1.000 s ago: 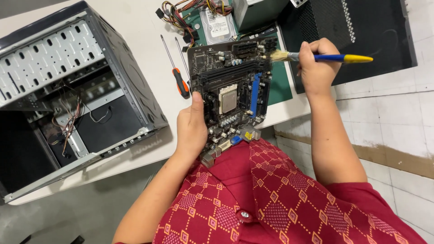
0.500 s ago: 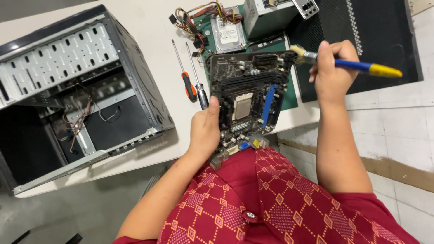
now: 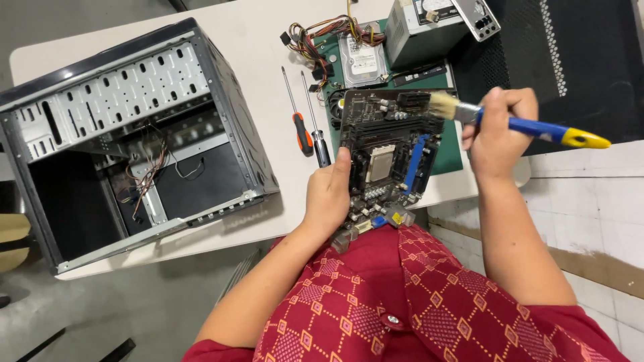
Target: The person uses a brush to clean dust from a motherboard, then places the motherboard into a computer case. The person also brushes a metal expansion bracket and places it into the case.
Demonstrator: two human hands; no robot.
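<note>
White table (image 3: 268, 40): left hand (image 3: 329, 198) clasps motherboard (image 3: 389, 157), right hand (image 3: 496, 131) grips paintbrush (image 3: 516, 124), bristles pointing left.

White rectangular counter (image 3: 261, 40) with a rounded far-left corner, standing on a grey concrete floor (image 3: 100, 315), worn and stained at near left. At right, a white-tiled surface (image 3: 590, 201) with dark grout lines and a brown strip (image 3: 597, 265) across it. Lighting even, shadows soft.

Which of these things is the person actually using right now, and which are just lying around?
In use: motherboard, steadied by the left hand; brush, held in the right hand.

Lying about: open case, two screwdrivers, hard drive, power supply, cables.
</note>
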